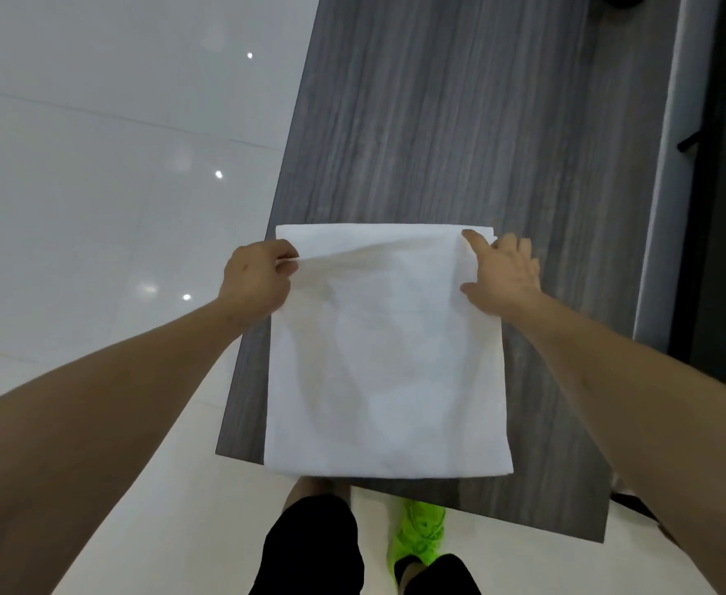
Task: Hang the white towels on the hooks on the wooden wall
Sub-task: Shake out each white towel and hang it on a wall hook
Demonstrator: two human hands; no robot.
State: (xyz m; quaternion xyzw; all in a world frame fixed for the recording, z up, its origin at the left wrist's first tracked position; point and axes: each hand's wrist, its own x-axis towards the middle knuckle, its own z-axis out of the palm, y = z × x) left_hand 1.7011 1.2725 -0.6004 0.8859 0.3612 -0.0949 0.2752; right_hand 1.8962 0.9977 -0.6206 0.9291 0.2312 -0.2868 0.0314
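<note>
A folded white towel (387, 362) lies flat on a grey wood-grain table (460, 135), near its front edge. My left hand (258, 277) pinches the towel's top layer at the far left corner and lifts it slightly. My right hand (503, 272) rests at the far right corner, fingers spread over the edge, thumb on the cloth; whether it grips a layer is unclear. No hooks or wooden wall are in view.
Glossy white floor tiles (95, 186) lie left of the table. A dark wall or cabinet with a pale frame (670, 208) runs along the right. Below the table edge are my dark shorts (309, 551) and a green shoe (421, 534).
</note>
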